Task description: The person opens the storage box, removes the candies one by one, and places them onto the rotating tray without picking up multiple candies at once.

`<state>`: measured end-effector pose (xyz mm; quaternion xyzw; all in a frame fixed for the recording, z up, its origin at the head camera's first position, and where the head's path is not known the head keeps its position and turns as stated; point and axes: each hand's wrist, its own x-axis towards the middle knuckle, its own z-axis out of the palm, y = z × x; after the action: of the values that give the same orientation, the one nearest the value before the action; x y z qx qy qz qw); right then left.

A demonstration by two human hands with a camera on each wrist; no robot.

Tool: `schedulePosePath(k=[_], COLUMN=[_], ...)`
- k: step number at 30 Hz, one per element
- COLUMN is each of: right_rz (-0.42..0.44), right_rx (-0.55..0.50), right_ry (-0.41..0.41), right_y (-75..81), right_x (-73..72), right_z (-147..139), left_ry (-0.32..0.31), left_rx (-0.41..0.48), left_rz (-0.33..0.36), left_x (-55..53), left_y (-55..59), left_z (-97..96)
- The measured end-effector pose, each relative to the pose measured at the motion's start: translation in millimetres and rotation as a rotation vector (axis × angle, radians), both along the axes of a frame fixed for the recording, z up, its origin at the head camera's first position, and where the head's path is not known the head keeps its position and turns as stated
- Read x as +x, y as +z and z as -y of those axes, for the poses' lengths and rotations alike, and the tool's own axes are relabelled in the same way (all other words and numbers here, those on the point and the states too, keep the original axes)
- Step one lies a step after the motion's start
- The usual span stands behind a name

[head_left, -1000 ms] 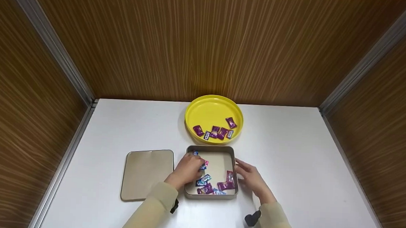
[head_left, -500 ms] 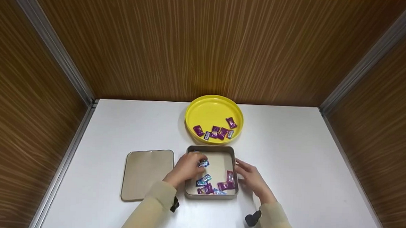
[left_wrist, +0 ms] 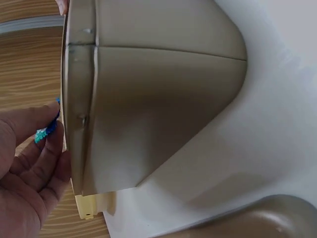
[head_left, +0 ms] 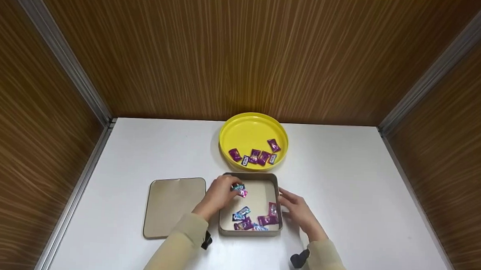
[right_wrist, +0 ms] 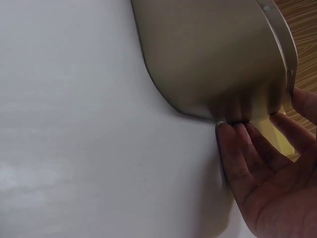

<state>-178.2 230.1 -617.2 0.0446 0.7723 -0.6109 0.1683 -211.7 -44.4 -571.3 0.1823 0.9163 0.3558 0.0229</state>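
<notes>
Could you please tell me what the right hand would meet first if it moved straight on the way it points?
The open tin: the right hand seems to touch its outer side with the fingertips, so it would likely push there.

Easy to dip from above into the tin box's (head_left: 258,193) bare middle. Blocked at its far left corner by the left hand (head_left: 220,190), at its right side by the right hand (head_left: 298,210). Bumpy with sweets (head_left: 266,220) in front. Tight between box and yellow tray (head_left: 249,131). Roomy above the flat lid (head_left: 175,207) and on the worktop (head_left: 353,182) at far right. Walled in by brown panels (head_left: 244,53) behind and at both sides.
</notes>
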Motion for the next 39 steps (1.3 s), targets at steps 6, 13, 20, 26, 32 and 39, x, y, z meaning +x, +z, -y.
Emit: schedulePosePath(k=[6,13,20,26,32,39], right_rz=[0.01,0.018,0.001,0.001,0.003,-0.009], right_rx=[0.007,-0.004,-0.008,-0.021,-0.016,-0.015], right_ry=[-0.007,-0.015,-0.008,-0.009,-0.009,0.004], right_y=[-0.3,0.2,-1.6,-2.0,-2.8,-3.8], right_x=[-0.4,0.3,0.4,0.7,-0.4,-1.0], right_z=[-1,-1,0,-1,-2,-2], left_ry=[0.064,0.207,0.308,0.384,0.441,0.425], left_rx=[0.032,0.153,0.4,0.522,0.542,0.522], left_rz=[-0.019,0.066,0.233,0.328,0.369,0.387], left_x=[-10.7,-24.2,-40.8,-50.6,-59.4,-66.3], left_y=[7.1,13.0,13.9,10.2,10.7,10.3], left_z=[-0.2,-0.5,-1.0,1.1,-0.4,-5.5])
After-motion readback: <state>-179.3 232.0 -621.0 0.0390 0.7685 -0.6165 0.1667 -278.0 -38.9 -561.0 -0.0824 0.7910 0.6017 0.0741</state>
